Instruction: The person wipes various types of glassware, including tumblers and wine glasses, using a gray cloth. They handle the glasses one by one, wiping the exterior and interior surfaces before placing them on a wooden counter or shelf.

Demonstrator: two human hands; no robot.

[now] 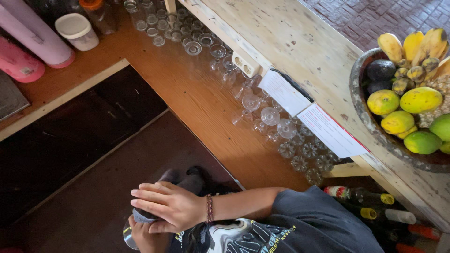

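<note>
At the bottom left of the frame a clear drinking glass [128, 236] is wrapped in a dark grey cloth [180, 183], only its rim peeking out low on the left. The right hand [166, 206] lies flat over the cloth, fingers stretched out and pointing left, pressing the fabric against the glass; a thin braided bracelet [209, 208] circles its wrist. The left hand [146, 236] sits beneath, curled around the glass and cloth from below, mostly hidden.

Behind the hands is a dark recessed surface [75, 140], bordered by the brown wooden counter [187, 93]. Along the counter, running from top centre toward the lower right, stand rows of upturned clear glasses [262, 112]. Above them runs a pale painted wooden shelf [290, 42] with a white socket [246, 63] and two white paper cards [309, 112] at its edge. At the right edge a round bowl [363, 107] holds bananas, avocados and green-yellow fruit. Pink cylindrical containers [33, 37] stand at the upper left, and bottles [375, 206] lie at the lower right.
</note>
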